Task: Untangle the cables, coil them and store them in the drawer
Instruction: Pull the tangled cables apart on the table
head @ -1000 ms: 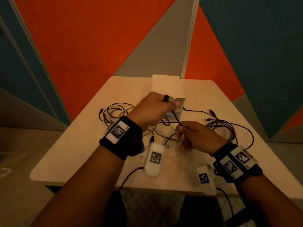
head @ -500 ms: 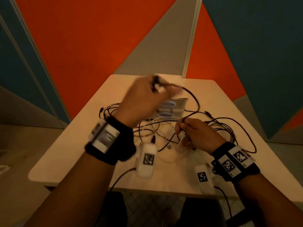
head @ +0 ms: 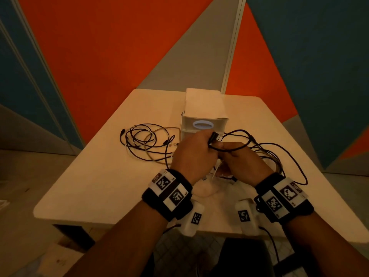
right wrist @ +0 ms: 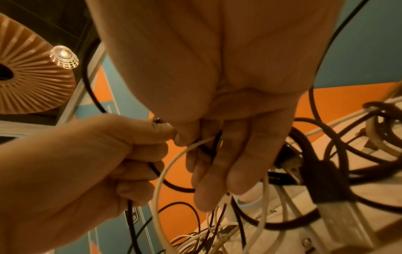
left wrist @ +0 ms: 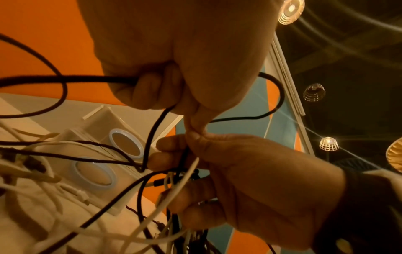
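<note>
Tabletop (head: 83,188), L hand (head: 194,151) lowered, meets R hand (head: 242,160)

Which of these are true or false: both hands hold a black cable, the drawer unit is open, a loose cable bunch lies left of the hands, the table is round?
1. Both hands hold a black cable. True: the left hand and right hand grip the black cable.
2. The drawer unit is open. False: its drawers look closed.
3. A loose cable bunch lies left of the hands. True.
4. The table is round. False: straight edges, rounded corners.
</note>
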Demonstrator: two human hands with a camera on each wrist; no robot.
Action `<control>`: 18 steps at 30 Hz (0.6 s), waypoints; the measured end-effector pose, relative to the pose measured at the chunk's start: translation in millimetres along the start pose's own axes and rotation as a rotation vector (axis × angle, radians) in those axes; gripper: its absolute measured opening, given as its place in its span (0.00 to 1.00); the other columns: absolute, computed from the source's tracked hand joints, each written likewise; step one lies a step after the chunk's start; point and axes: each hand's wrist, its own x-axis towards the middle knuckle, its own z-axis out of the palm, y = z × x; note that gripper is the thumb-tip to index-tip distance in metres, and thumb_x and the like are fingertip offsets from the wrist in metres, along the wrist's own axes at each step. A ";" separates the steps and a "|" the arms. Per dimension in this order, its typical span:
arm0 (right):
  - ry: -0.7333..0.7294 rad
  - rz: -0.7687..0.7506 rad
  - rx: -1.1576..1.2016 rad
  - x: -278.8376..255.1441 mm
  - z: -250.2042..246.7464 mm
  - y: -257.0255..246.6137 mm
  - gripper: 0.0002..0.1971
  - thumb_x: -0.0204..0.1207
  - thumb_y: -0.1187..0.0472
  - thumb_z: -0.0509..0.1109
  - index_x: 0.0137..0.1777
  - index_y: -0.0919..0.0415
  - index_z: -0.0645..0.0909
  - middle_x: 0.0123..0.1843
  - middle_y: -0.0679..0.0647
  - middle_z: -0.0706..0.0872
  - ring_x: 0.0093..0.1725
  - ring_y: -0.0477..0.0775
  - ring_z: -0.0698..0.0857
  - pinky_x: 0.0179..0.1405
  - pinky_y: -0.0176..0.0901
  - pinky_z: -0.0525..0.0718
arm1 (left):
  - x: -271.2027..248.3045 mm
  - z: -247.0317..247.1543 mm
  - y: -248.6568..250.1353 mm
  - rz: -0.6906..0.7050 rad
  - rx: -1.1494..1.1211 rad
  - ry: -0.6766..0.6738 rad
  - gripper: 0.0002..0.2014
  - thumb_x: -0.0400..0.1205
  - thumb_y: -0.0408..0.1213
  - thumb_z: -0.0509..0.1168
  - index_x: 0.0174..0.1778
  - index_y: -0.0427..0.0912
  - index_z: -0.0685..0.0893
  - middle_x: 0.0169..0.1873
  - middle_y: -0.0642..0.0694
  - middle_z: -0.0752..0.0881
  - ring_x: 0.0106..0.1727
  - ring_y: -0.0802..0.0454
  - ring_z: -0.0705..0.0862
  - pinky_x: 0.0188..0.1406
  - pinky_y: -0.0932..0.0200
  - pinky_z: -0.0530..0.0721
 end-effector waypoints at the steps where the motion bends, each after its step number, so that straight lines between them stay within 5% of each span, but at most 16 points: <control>1: -0.014 0.005 0.008 1.0 0.3 0.3 0.15 0.90 0.62 0.60 0.58 0.53 0.90 0.46 0.60 0.91 0.35 0.64 0.90 0.35 0.51 0.91 | 0.3 1.3 0.4 0.013 0.010 0.013 0.12 0.85 0.40 0.69 0.37 0.54 0.75 0.32 0.52 0.83 0.34 0.55 0.81 0.31 0.53 0.78; 4: -0.040 0.048 0.190 3.9 -0.5 2.4 0.17 0.89 0.68 0.58 0.46 0.60 0.87 0.37 0.60 0.86 0.30 0.54 0.87 0.30 0.48 0.87 | 0.3 1.7 5.3 0.036 0.012 -0.025 0.06 0.88 0.45 0.65 0.48 0.49 0.78 0.34 0.51 0.83 0.34 0.54 0.81 0.30 0.55 0.75; 6: -0.014 -0.009 0.059 4.4 -2.7 5.6 0.15 0.87 0.68 0.60 0.44 0.62 0.86 0.37 0.62 0.87 0.32 0.56 0.88 0.36 0.53 0.86 | 0.9 3.3 6.8 0.076 0.059 -0.026 0.08 0.90 0.45 0.62 0.49 0.46 0.80 0.35 0.50 0.83 0.35 0.52 0.81 0.32 0.52 0.76; 8: 0.016 -0.079 -0.171 4.0 -5.0 8.4 0.11 0.86 0.66 0.63 0.47 0.61 0.87 0.39 0.60 0.90 0.34 0.54 0.90 0.37 0.56 0.87 | 2.6 2.0 8.6 0.080 0.087 -0.007 0.08 0.91 0.43 0.61 0.48 0.45 0.78 0.34 0.52 0.81 0.34 0.55 0.78 0.31 0.57 0.71; 10: 0.020 -0.099 -0.405 4.0 -6.0 7.8 0.10 0.85 0.64 0.65 0.53 0.54 0.88 0.41 0.49 0.91 0.35 0.47 0.90 0.40 0.54 0.90 | 8.1 -1.4 6.8 0.027 -0.031 0.019 0.03 0.90 0.38 0.62 0.53 0.44 0.78 0.38 0.51 0.83 0.37 0.57 0.80 0.33 0.62 0.75; 12: 0.008 -0.065 -0.435 4.1 -7.0 8.6 0.13 0.86 0.63 0.65 0.61 0.48 0.87 0.49 0.43 0.90 0.37 0.45 0.91 0.41 0.50 0.92 | 13.8 -6.9 6.6 -0.063 -0.220 0.034 0.05 0.91 0.37 0.60 0.58 0.45 0.81 0.45 0.49 0.87 0.42 0.54 0.86 0.40 0.54 0.83; 16: 0.066 0.021 -0.327 4.1 -6.4 8.8 0.12 0.88 0.59 0.63 0.63 0.50 0.86 0.47 0.41 0.87 0.32 0.46 0.91 0.31 0.40 0.90 | 18.6 -28.0 15.5 -0.193 -0.551 0.121 0.17 0.94 0.42 0.55 0.40 0.47 0.79 0.20 0.52 0.73 0.20 0.64 0.74 0.25 0.59 0.71; 18: 0.076 0.060 -0.253 3.2 -5.5 7.4 0.11 0.88 0.58 0.64 0.63 0.53 0.88 0.41 0.42 0.85 0.31 0.48 0.91 0.30 0.40 0.89 | 21.2 -39.9 18.8 -0.175 -0.603 0.176 0.17 0.93 0.44 0.56 0.38 0.46 0.77 0.19 0.57 0.70 0.18 0.61 0.69 0.24 0.59 0.68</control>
